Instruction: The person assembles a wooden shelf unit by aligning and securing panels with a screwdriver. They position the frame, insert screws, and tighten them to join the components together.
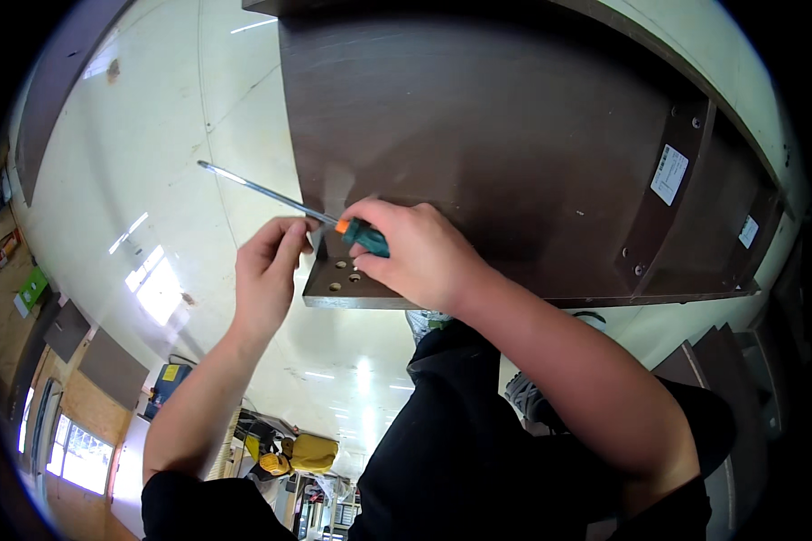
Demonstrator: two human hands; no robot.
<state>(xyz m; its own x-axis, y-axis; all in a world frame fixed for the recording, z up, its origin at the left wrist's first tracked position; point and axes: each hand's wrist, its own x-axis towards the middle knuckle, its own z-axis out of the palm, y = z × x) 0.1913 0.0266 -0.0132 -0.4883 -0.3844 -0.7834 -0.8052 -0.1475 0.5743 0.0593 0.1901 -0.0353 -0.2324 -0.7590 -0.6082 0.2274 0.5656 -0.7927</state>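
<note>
In my right hand (415,248) is a screwdriver (262,189) with a green and orange handle. Its long metal shaft points up and to the left, over the pale floor, away from the wood. My left hand (269,261) is pinched closed beside the shaft, at the left end of a dark brown furniture frame (478,117). Whatever lies between those fingertips is too small to make out. Just below the screwdriver handle, several round holes (355,278) show in the frame's near left corner.
A crosspiece with a white label (669,175) spans the frame at right, near a smaller label (748,232). Dark panels (695,374) lie at lower right, another brown board (59,90) at upper left. A yellow bag (315,453) sits behind my left arm. My shoe (525,397) is close to the frame.
</note>
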